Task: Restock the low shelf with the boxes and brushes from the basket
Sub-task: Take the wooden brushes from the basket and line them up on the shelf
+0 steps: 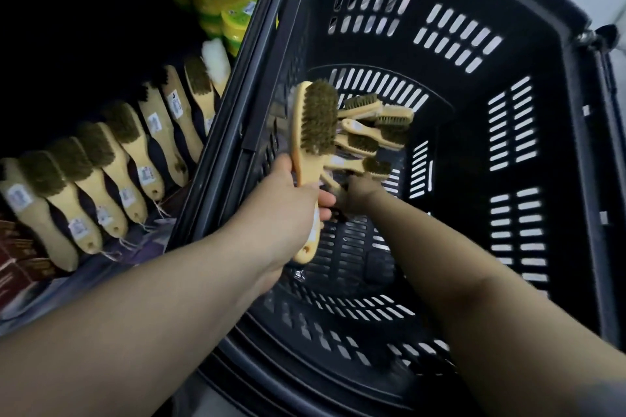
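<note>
My left hand (291, 203) grips the handle of a wooden brush (313, 132) with brown bristles, held upright just inside the left wall of the black basket (508, 132). My right hand (355, 195) reaches deep into the basket and closes on the handle of another brush (366, 166) in a pile of several brushes (376, 127) at the bottom; its fingers are partly hidden. On the low shelf (101, 257) at the left, several wooden brushes (128, 159) lie in an overlapping row.
Green and yellow plastic containers (220, 0) stand at the back of the shelf. Dark red boxes (17, 257) sit at the shelf's near left. The basket's left rim (244, 85) stands between the shelf and the pile.
</note>
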Tool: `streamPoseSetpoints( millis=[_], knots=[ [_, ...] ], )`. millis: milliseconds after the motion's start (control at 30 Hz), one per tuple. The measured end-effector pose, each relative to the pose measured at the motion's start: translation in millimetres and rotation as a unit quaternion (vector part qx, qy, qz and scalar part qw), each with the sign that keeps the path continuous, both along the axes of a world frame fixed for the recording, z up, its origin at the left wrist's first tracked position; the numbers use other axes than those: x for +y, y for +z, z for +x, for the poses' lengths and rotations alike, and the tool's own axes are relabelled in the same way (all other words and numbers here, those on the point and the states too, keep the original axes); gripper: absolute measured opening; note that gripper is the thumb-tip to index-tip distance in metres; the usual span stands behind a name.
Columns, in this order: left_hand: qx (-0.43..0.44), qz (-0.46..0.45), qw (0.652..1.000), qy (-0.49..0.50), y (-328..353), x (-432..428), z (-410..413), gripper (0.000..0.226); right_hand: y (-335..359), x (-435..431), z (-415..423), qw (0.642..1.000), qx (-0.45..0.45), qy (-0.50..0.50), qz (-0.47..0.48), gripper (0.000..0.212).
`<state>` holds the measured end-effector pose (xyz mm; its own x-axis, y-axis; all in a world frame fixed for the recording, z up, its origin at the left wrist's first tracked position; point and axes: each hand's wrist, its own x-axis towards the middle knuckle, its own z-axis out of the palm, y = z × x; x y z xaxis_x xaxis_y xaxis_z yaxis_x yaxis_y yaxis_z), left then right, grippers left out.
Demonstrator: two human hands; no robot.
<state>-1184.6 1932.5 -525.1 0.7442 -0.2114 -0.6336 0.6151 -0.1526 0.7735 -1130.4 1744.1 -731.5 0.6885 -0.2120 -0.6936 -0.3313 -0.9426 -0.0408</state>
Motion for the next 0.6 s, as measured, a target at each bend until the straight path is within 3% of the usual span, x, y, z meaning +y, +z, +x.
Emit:
streamPoseSetpoints(
  millis=[100, 200, 333, 433, 600],
  knots=[
    [-0.028, 0.013, 0.999, -0.038, 1.8, -0.3, -0.4, 0.032, 52.1, -15.3, 0.6, 0.994, 0.070, 0.035, 0.074, 0.039],
    [-0.044, 0.030, 0.997, -0.061, 3.7, 0.5, 0.1, 0.031, 129.4, -37.7, 10.5, 0.979, 0.085, 0.066, 0.174, 0.031],
    [-0.031, 0.049, 0.994, -0.088, 4.7, 2.8, -1.5, 0.026, 220.7, -42.7, -0.9, 0.922, 0.083, 0.027, 0.377, 0.035],
    [-0.007, 0.027, 0.992, -0.123, 5.8, 1.1, -2.2, 0.022, 244.2, -34.0, -10.0, 0.875, 0.052, -0.024, 0.481, 0.027],
    [0.017, -0.059, 0.993, -0.104, 11.0, 0.8, -0.7, 0.023, 233.0, -20.2, -4.2, 0.835, -0.031, -0.124, 0.536, 0.016]
  ],
)
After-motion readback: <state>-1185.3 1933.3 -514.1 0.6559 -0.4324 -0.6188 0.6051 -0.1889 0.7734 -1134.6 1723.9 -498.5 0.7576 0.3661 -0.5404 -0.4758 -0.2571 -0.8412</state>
